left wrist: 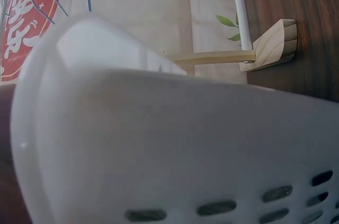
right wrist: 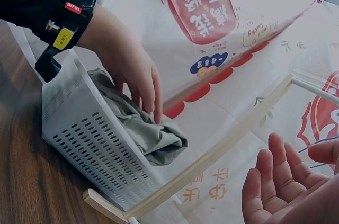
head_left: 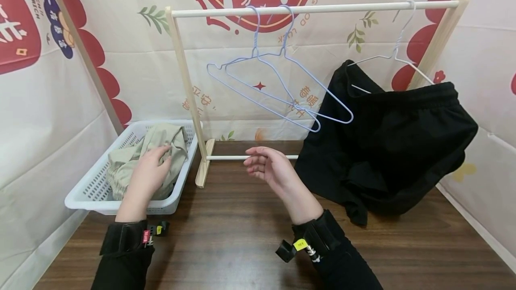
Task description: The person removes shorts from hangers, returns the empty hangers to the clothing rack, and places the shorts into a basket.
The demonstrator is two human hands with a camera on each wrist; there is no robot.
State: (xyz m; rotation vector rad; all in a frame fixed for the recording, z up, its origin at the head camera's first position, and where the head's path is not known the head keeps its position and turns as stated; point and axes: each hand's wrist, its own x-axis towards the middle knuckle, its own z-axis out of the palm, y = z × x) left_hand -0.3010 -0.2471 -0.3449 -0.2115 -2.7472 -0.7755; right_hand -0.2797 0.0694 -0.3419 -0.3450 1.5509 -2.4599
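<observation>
My left hand (head_left: 155,162) reaches into a white perforated basket (head_left: 90,196) at the left and rests its fingers on a crumpled beige garment (head_left: 171,140). In the right wrist view the left hand (right wrist: 139,75) lies with fairly straight fingers on the beige cloth (right wrist: 156,136). My right hand (head_left: 262,164) hovers open and empty, fingers relaxed, just in front of the wooden rack's lower bar (head_left: 225,157). The same hand (right wrist: 280,181) shows palm up in the right wrist view. The left wrist view is filled by the basket wall (left wrist: 175,144).
A wooden clothes rack (head_left: 186,79) stands on the dark table. Two blue wire hangers (head_left: 278,88) hang bare from its top rail. Black shorts (head_left: 387,147) hang on a white hanger (head_left: 397,53) at the right, their hem on the table. Printed cloth walls enclose the space.
</observation>
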